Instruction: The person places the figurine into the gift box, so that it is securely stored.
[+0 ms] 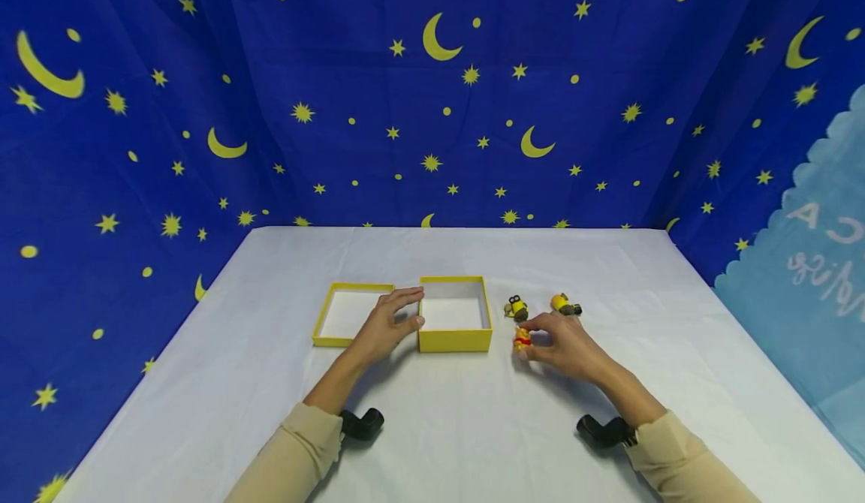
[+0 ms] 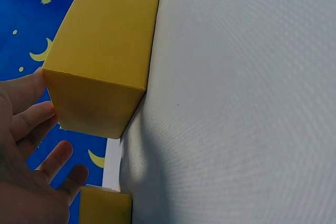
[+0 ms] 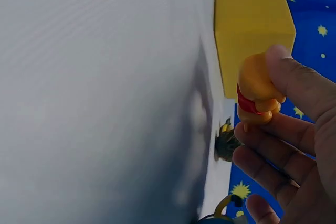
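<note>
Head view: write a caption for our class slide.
An orange figurine in the grip of the right hand, while the left hand touches an open yellow box.

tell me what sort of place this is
Probably a staged tabletop filming booth rather than a lived-in room: a white-covered table, blue star-and-moon curtains hanging on three sides, and a black device at each wrist.

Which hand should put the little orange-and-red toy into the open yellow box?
Probably the right hand: it pinches the small orange-and-red toy figure near the open-topped yellow box. The left hand holds no toy; it touches the box's opposite side.
</note>
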Tool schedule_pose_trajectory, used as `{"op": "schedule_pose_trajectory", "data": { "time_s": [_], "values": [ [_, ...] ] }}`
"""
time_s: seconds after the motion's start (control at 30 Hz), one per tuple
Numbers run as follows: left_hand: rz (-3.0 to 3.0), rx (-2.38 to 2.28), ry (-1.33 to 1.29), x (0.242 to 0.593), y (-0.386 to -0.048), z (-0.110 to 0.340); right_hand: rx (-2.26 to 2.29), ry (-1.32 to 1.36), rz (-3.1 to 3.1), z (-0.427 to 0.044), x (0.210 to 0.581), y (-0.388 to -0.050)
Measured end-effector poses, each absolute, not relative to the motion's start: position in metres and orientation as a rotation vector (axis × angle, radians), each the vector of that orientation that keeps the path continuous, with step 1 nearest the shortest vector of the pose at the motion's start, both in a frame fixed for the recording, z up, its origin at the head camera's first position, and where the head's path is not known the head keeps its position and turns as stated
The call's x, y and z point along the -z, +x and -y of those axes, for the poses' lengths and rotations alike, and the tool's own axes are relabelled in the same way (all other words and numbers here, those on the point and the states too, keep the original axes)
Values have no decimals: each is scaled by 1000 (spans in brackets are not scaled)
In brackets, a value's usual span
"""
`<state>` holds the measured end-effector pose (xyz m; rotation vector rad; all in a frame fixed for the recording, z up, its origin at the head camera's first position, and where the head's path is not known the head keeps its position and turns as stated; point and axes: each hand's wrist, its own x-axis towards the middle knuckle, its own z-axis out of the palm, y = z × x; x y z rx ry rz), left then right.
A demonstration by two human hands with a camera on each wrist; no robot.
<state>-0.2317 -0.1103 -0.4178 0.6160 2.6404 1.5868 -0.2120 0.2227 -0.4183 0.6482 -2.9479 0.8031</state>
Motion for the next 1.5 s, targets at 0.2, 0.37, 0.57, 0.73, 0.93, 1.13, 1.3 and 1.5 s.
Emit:
{"op": "schedule_pose_trajectory", "data": {
  "time_s": [0.2, 0.37, 0.57, 0.73, 0.93, 1.13, 1.3, 1.5],
  "values": [
    [-2618, -1616, 610, 420, -233, 110, -843, 689, 2926, -219, 409, -215],
    [-2628, -1613, 610, 419, -232, 110, -837, 704, 2912, -216, 402, -217],
    [-2635, -1612, 603, 419, -231, 110, -843, 708, 2872, -210, 392, -220],
    [-2626, -1620, 609, 419, -231, 110, -874, 690, 2877, -204, 386, -223],
    [-2623, -1616, 617, 419, -231, 110, -871, 667, 2890, -198, 380, -225],
    [-2620, -1616, 610, 419, -231, 110, -913, 617, 2934, -190, 373, -226],
    [-2609, -1615, 604, 418, -231, 110, -951, 656, 2916, -186, 371, -229],
    [-2610, -1606, 589, 418, -231, 110, -965, 703, 2895, -181, 369, -232]
  ]
}}
